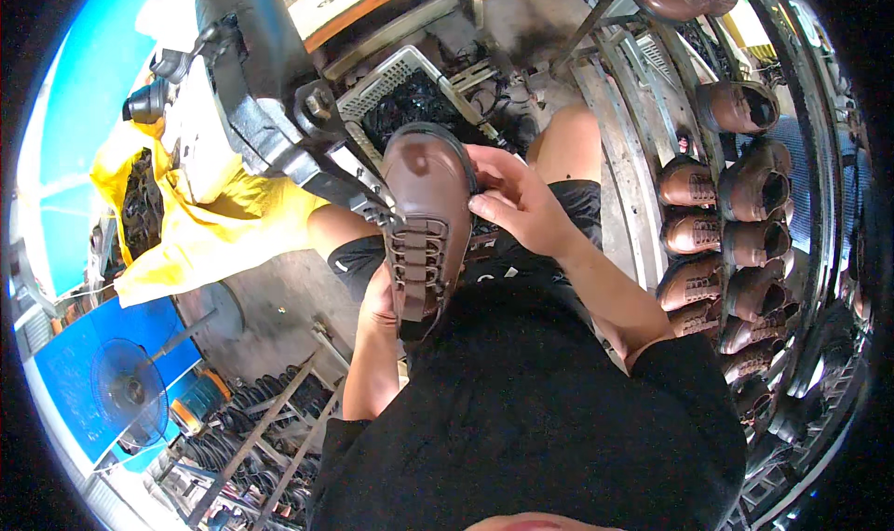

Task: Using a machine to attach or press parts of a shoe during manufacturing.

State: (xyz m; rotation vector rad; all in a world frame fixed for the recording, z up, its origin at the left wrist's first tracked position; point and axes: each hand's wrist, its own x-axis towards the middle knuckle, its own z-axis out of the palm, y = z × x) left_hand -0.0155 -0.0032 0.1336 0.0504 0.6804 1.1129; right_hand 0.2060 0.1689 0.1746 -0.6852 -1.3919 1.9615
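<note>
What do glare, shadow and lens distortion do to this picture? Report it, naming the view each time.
Head view: sheen streaks the brown shoe; head view: strong light pales parts of the yellow sheeting; head view: the fisheye bows the rack's dark rail near the right rim; head view: the corners are black.

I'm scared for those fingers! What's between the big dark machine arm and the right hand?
In the head view, a brown lace-up shoe lies between the machine arm and the right hand.

The shoe (426, 201) looks smooth, glossy leather, the crate (375, 83) plastic.
</note>
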